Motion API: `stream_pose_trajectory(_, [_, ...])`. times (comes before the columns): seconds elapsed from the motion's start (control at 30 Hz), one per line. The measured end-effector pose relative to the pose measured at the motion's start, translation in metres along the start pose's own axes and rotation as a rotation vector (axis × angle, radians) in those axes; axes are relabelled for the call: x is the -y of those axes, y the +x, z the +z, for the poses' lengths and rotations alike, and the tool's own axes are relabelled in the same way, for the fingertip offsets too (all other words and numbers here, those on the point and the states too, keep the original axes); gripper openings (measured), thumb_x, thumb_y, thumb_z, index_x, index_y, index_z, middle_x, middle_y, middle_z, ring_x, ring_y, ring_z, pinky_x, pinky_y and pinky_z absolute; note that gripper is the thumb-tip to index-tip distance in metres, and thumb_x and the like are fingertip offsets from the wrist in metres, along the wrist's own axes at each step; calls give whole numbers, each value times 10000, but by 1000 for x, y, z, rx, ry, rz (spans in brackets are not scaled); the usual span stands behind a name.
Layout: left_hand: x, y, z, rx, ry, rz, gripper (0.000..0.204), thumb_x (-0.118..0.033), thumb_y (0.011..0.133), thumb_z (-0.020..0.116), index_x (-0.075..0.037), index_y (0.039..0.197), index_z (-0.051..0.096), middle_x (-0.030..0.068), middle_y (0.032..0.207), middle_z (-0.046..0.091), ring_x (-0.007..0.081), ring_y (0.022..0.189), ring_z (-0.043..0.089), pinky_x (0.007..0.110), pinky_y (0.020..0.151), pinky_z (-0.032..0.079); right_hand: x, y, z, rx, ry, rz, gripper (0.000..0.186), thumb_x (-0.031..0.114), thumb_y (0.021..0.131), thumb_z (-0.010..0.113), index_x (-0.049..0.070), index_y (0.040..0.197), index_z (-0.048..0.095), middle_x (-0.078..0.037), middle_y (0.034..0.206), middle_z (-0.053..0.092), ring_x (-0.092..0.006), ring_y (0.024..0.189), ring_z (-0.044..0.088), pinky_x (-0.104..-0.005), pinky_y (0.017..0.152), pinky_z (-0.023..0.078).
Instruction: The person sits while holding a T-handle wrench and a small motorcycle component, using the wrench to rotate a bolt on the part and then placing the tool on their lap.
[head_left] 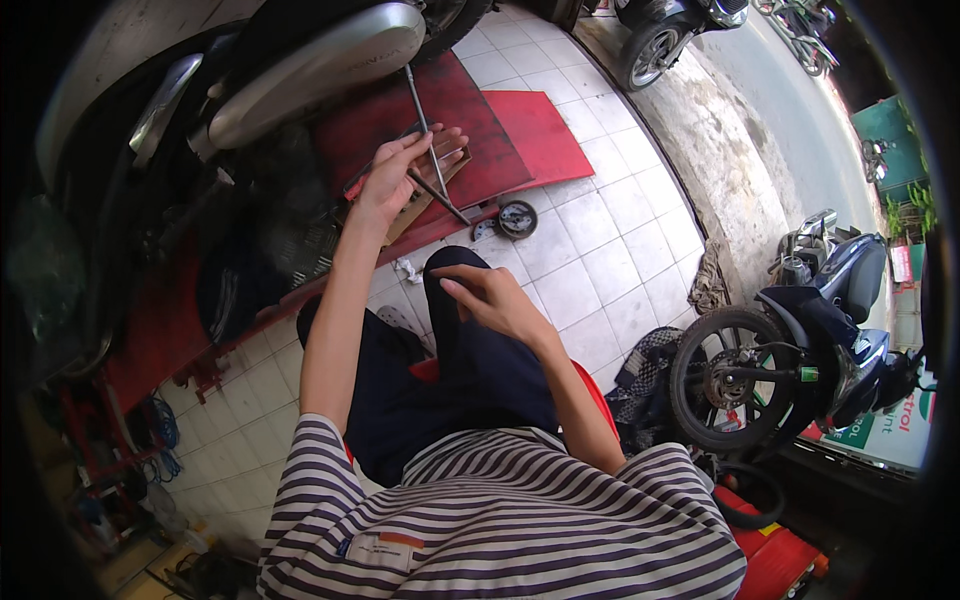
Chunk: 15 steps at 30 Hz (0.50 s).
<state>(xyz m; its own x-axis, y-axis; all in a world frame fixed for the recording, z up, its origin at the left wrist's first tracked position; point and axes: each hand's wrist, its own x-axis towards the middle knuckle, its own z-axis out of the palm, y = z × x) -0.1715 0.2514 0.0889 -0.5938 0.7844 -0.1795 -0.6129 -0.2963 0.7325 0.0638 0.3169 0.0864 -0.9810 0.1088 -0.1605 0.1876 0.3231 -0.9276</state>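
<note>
My left hand (388, 178) is stretched out in front of the scooter, palm partly up, with a long metal T-handle wrench (421, 104) running through its fingers. The wrench's shaft reaches up toward the scooter's underside, where its end is hard to see. A dark bar (440, 196) slants from below that hand toward the tiles. Over my right knee hovers my right hand (492, 300), empty, its fingers loosely bent and apart. A silver and black scooter (320, 70) stands on the red lift platform (440, 110) at the upper left.
Beneath my left hand lies an open cardboard box (408, 216). Round dark metal parts (517, 219) rest on the white tiles (590, 260). A dark blue motorcycle (800, 350) is parked at right, beside a checked cloth (645, 375). Another motorcycle (660, 45) stands at the top near the road.
</note>
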Motion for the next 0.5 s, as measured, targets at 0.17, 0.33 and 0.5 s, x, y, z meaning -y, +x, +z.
stream_pose_trajectory(0.17, [11,-48,1,-15,-20,32,259,-84,1032,464,72,1234,509,241,1219,633,329,1124,652,415,1000,561,-38,-35,-20,-240,283,152,263,209,996,597,35,1180,672,7,626,548,-58,611,508,-237,588,416])
stream_pose_trajectory(0.33, [43,-119,-14,-73,20,36,263,-100,1038,450,48,1252,489,245,1193,644,354,1044,689,425,920,592,-77,-32,-16,-551,349,234,224,197,984,631,14,1102,681,24,633,541,-38,593,476,-218,533,352])
stream_pose_trajectory(0.5, [62,-202,-34,-232,81,82,255,-114,1049,423,32,1248,486,243,1158,655,350,1005,703,436,885,602,-75,66,-20,-557,294,-12,254,231,983,631,7,1093,679,-26,766,649,-63,603,513,-231,511,378])
